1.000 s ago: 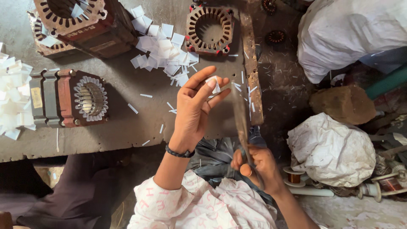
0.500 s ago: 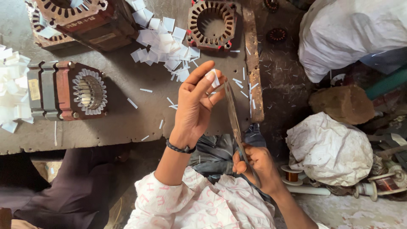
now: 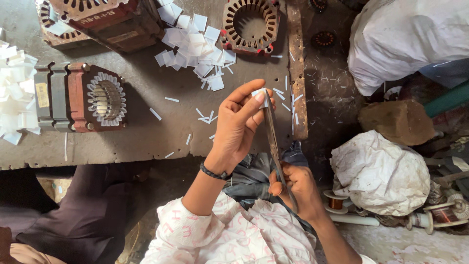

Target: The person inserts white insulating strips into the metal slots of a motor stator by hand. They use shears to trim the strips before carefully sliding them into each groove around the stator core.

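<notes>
1. A small white paper piece (image 3: pixel 259 95) is pinched between the fingertips of the left hand (image 3: pixel 237 127) above the workbench (image 3: pixel 146 132).
2. Long scissors (image 3: pixel 272 137), gripped at the handles by the right hand (image 3: pixel 295 188), have been swung upright against the paper since a second ago; a cut appears underway.
3. Cut paper squares (image 3: pixel 195 44) lie heaped between the stator cores (image 3: pixel 249 24); no container is seen.

Soft, even daylight, faint shadows, sharp focus throughout, darker along the lower left edge.
</notes>
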